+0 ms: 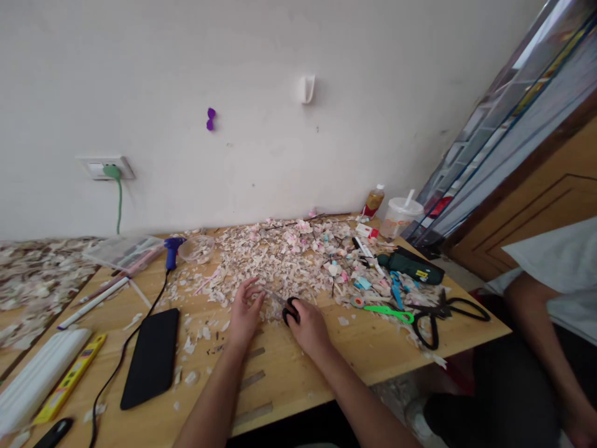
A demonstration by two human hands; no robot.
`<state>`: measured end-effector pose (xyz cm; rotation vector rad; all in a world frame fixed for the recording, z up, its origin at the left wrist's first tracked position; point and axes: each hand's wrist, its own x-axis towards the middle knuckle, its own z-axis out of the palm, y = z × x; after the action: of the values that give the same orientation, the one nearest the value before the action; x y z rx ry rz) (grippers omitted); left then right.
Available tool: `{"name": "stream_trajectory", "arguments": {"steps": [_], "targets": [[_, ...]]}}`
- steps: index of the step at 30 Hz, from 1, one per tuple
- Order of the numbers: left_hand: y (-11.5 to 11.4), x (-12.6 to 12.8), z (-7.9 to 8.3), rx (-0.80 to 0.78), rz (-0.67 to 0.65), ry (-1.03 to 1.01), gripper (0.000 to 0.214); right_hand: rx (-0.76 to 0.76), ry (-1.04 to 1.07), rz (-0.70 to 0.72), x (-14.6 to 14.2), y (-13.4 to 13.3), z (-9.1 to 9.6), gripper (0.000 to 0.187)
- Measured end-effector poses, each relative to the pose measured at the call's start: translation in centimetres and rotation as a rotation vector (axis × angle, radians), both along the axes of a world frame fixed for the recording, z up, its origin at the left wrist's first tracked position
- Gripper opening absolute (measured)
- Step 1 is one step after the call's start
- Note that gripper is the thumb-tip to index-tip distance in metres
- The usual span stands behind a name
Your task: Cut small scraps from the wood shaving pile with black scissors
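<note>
My right hand (310,330) grips a small pair of scissors (275,297) with black finger loops. Their blades point left, towards the fingertips of my left hand (245,314). The left fingers are bent towards the thumb near the blade tips; anything between them is too small to make out. Just beyond both hands, a wide heap of pale, petal-like scraps (265,261) covers the back of the wooden table (289,379). Pink blossoms (298,236) lie on top of the heap.
A blue glue gun (172,252) and a black tablet-like slab (152,358) are on the left. To the right lie green-handled scissors (389,312), large black scissors (433,320) and a lidded cup (400,216). Another person's arm (541,336) is at the far right.
</note>
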<state>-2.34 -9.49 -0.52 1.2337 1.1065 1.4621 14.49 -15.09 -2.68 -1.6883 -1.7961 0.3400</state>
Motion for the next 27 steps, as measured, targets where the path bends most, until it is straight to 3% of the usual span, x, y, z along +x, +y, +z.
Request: {"name": "stream_trajectory", "arguments": {"steps": [3,6,9,11,14,18,23,27], "targets": [[0.1,-0.2,0.0,0.016,-0.009,0.017,0.042,-0.034,0.055,-0.007,0.2,0.0,0.0,0.013],[0.0,0.0,-0.1,-0.038,-0.031,-0.146,0.044,-0.045,0.223,-0.044,0.4,0.0,-0.5,0.018],[-0.1,0.3,-0.2,-0.123,-0.067,-0.318,0.045,-0.005,0.455,-0.125,0.7,0.1,-1.5,0.025],[-0.2,0.5,-0.2,-0.168,-0.094,-0.349,0.047,0.071,0.500,-0.182,0.7,0.1,-2.2,0.028],[-0.3,0.7,-0.1,-0.184,-0.097,-0.324,0.051,0.236,0.415,-0.244,0.7,0.3,-2.9,0.040],[-0.3,1.0,-0.3,-0.163,-0.081,-0.310,0.051,0.390,0.215,-0.168,0.4,0.3,-3.3,0.050],[-0.4,1.3,-0.6,-0.215,-0.031,-0.350,0.044,0.318,0.078,-0.066,-0.1,-0.1,-2.6,0.046],[-0.5,1.3,-0.6,-0.247,-0.035,-0.419,0.032,0.248,0.017,-0.063,-0.4,-0.4,-2.1,0.038]]}}
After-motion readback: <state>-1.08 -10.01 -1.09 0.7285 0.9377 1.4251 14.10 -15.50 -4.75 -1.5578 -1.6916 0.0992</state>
